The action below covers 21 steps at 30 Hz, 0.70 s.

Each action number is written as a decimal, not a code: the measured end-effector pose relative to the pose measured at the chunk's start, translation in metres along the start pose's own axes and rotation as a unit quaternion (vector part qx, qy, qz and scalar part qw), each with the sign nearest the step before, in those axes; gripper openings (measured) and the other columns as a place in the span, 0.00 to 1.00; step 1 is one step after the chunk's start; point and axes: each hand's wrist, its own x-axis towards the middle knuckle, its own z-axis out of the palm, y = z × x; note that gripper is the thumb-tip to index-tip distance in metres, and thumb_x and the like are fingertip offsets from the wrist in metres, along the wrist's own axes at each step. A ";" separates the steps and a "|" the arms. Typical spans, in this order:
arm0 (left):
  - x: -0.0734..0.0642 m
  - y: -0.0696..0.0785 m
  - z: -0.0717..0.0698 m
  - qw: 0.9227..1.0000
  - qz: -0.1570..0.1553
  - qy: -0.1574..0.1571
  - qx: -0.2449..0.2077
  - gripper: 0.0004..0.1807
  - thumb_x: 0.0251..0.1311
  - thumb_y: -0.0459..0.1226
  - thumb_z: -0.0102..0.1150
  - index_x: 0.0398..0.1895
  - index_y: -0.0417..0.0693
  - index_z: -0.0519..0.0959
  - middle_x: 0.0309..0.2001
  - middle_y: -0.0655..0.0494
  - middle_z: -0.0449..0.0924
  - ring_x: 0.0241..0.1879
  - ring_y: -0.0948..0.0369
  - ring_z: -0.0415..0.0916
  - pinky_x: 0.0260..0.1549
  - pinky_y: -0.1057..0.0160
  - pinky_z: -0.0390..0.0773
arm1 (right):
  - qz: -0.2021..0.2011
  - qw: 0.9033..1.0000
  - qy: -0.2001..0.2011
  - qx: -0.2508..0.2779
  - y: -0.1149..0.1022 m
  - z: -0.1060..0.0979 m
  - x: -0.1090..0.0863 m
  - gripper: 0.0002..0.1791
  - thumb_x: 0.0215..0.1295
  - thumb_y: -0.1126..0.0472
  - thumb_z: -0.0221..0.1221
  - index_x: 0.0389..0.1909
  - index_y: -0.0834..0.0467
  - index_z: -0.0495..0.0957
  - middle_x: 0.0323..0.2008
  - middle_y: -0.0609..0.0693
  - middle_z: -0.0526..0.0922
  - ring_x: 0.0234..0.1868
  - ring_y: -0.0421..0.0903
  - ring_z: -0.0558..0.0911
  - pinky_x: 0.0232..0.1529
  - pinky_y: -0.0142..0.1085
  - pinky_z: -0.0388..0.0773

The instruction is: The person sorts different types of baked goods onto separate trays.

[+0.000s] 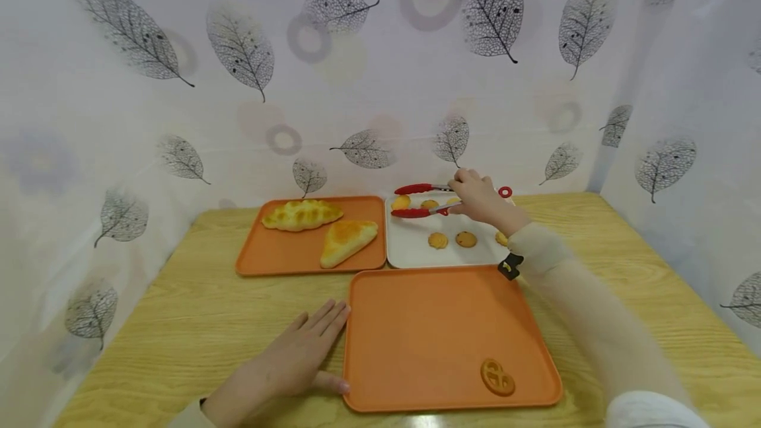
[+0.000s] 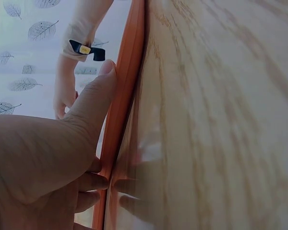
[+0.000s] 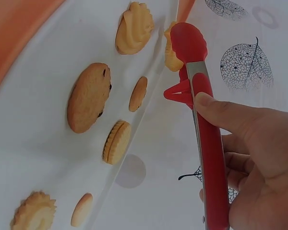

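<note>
My right hand (image 1: 477, 198) grips red-tipped metal tongs (image 3: 209, 163) over the back of a white tray (image 1: 407, 253). In the head view, the tongs' two red tips stand apart on either side of a yellow cookie (image 1: 401, 203). Below them on the white tray lie a swirled cookie (image 3: 134, 28) and a round cookie with dark chips (image 3: 89, 98). My left hand (image 1: 291, 358) lies beside an empty-centred orange tray (image 1: 440, 329), its fingertips and thumb against the left rim. A brown pretzel-shaped cookie (image 1: 497, 377) sits near that tray's front right corner.
At the back left, a second orange tray (image 1: 279, 257) bears a long braided bread (image 1: 302, 215) and a triangular bread (image 1: 348, 242). It adjoins the white tray. A leaf-patterned curtain (image 1: 357, 98) rises behind the wooden table (image 1: 196, 322).
</note>
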 end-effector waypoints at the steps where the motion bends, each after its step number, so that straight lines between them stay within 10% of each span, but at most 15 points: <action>1: 0.000 0.000 0.000 1.000 0.000 -0.001 0.000 0.63 0.48 0.74 0.50 0.78 0.43 0.47 0.78 0.45 0.46 0.77 0.47 0.44 0.66 0.34 0.58 | 0.004 1.000 -0.001 0.001 0.000 0.001 0.002 0.31 0.61 0.53 0.66 0.60 0.67 0.73 0.52 0.62 0.69 0.55 0.60 0.67 0.49 0.57 0.68; 21: 0.001 -0.002 0.002 1.000 -0.001 -0.011 -0.005 0.62 0.49 0.74 0.47 0.78 0.44 0.46 0.78 0.46 0.45 0.78 0.48 0.42 0.67 0.34 0.57 | 0.039 0.998 -0.001 0.046 0.005 0.007 -0.008 0.34 0.62 0.53 0.65 0.65 0.66 0.69 0.55 0.64 0.68 0.56 0.60 0.66 0.47 0.55 0.67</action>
